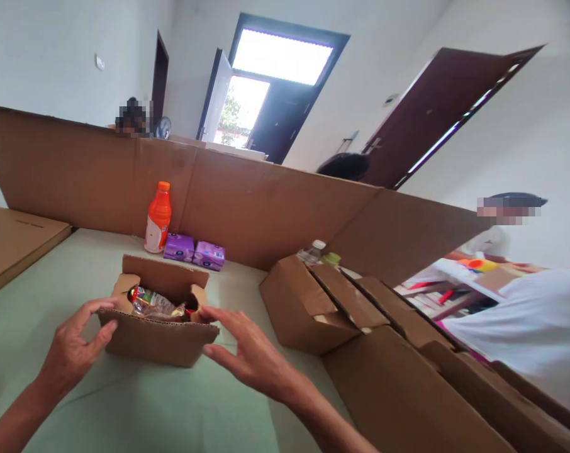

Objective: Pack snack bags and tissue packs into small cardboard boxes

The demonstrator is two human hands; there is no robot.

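Note:
A small open cardboard box [158, 336] sits on the pale green table [138, 402] with wrapped packets [155, 303] inside. My left hand [72, 349] is at the box's left end, fingers curved and apart, fingertips touching the rim. My right hand [250, 352] hovers at the box's right end, fingers stretched out, holding nothing. Both flaps of the box stand up.
An orange drink bottle [158, 218] and two purple packs [194, 250] stand behind the box against a tall cardboard wall [247, 201]. Closed cardboard boxes [323, 305] lie in a row to the right, bottles behind them. A person in white [525, 314] works at the right.

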